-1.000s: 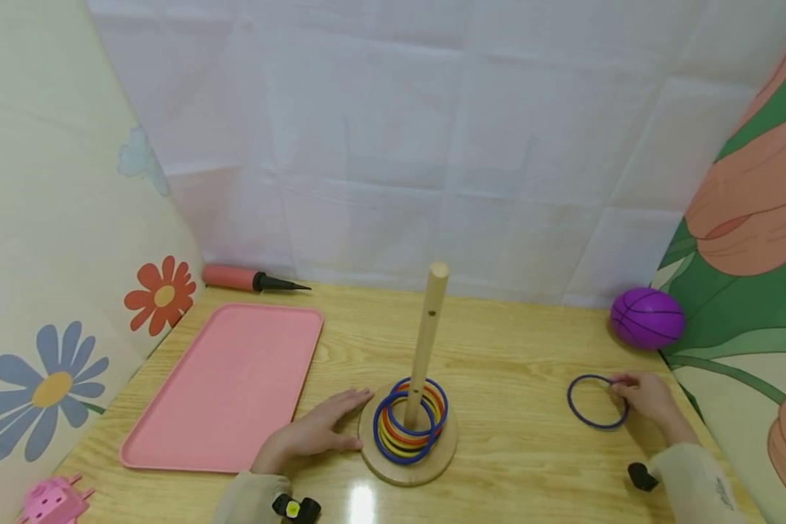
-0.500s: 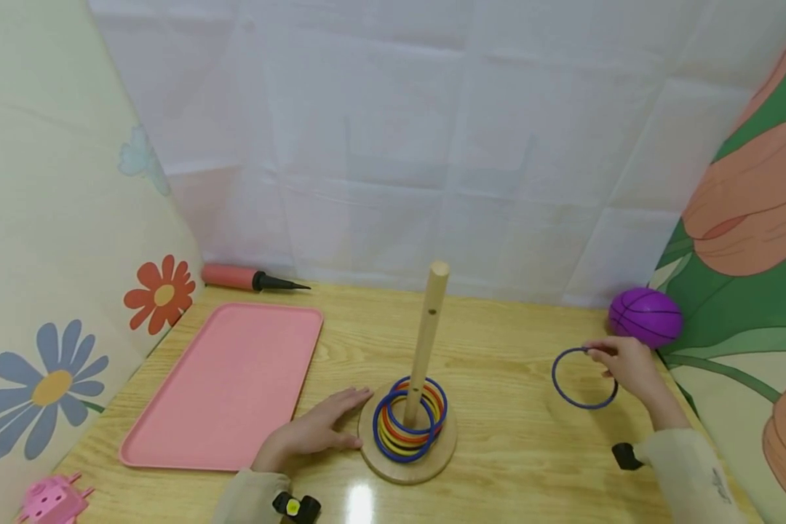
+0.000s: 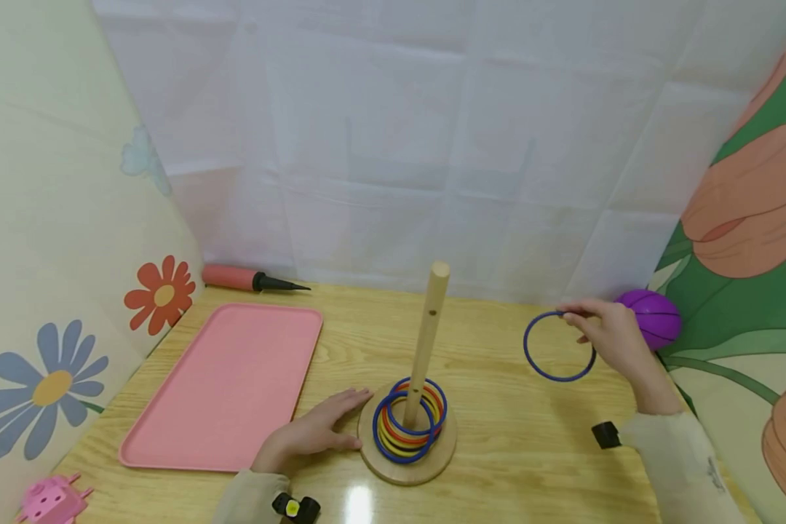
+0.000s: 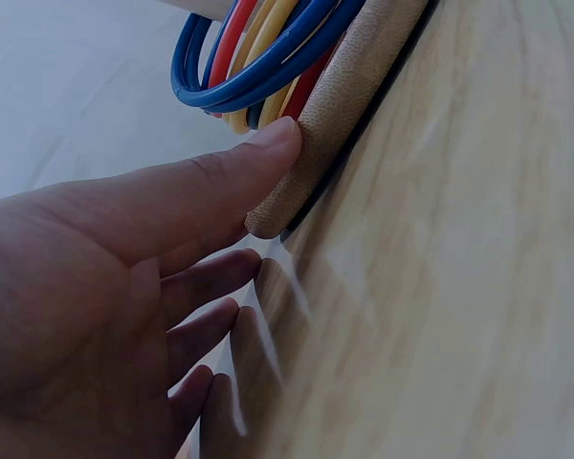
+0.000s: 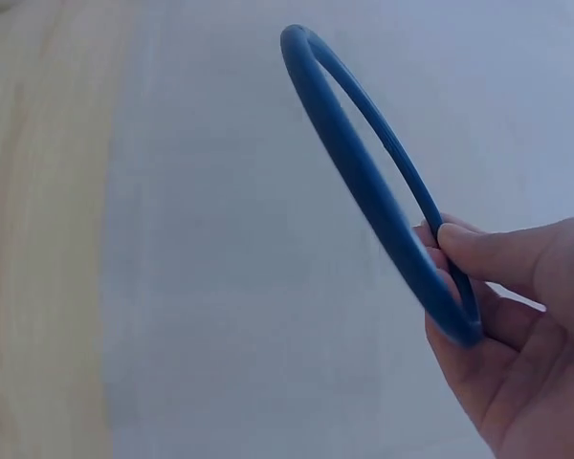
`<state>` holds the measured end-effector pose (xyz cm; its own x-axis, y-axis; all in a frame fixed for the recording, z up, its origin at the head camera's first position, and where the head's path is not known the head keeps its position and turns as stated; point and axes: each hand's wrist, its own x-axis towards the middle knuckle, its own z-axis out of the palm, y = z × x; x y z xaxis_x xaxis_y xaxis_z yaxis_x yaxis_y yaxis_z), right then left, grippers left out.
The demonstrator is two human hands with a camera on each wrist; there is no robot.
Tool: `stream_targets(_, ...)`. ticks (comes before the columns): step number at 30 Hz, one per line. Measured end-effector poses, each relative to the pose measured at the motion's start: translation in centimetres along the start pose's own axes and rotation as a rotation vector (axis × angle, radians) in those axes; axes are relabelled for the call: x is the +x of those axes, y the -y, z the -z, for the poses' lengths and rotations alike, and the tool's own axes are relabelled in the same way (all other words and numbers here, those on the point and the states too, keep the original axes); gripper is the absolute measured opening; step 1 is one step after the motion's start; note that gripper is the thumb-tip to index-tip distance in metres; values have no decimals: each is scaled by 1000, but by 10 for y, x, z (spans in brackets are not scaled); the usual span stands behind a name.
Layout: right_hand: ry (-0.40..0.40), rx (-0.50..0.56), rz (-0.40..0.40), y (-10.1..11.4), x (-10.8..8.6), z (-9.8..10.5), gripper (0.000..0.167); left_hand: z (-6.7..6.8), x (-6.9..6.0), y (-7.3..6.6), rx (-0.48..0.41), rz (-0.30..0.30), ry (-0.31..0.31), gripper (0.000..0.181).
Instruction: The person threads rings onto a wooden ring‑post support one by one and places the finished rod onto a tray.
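Observation:
A plain blue ring (image 3: 561,379) is held up off the table on the right. My right hand (image 3: 616,338) pinches its rim between thumb and fingers; the right wrist view shows the tilted ring (image 5: 364,186) close up. Mid-table, a wooden peg (image 3: 426,342) stands upright on a round wooden base (image 3: 406,477). Several blue, red and yellow rings (image 3: 393,442) lie round the foot of the peg. My left hand (image 3: 317,428) lies beside the base with fingers extended. In the left wrist view its thumb (image 4: 268,143) touches the edge of the base.
A pink tray (image 3: 236,386) lies on the left, with a red and black hand pump (image 3: 249,278) behind it. The purple ball (image 3: 658,320) is behind my right hand. A pink toy (image 3: 54,500) sits at the near left corner. White cloth (image 3: 393,145) hangs behind the table.
My right hand has lifted the blue ring from the table and carried it up, away from me and leftward. The left hand has stayed beside the base.

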<state>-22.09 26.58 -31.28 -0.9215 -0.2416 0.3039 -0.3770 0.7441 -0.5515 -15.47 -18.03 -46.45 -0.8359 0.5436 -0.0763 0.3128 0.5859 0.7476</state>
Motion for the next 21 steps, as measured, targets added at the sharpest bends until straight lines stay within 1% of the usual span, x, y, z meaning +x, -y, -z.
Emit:
stream_targets(4, -37, 35, 61, 25, 6, 4, 27, 1, -1, 0, -6, 0, -5, 81)
stream_targets(7, -62, 85, 106, 43, 9, 6, 27, 1, -1, 0, -1, 0, -5, 81)
stream_targets(11, -105, 134, 171, 66, 9, 8, 25, 1, 0, 0, 1, -1, 0, 80)
stream_targets(15, -151, 187, 218, 91, 8, 10, 22, 1, -1, -1, 5, 1, 3, 80)
stream_targets(19, -213, 318, 278, 115, 9, 7, 19, 1, -1, -2, 2, 2, 6, 80)
stream_targets(21, -233, 399, 288, 125, 11, 3, 17, 0, -1, -2, 3, 2, 7, 81)
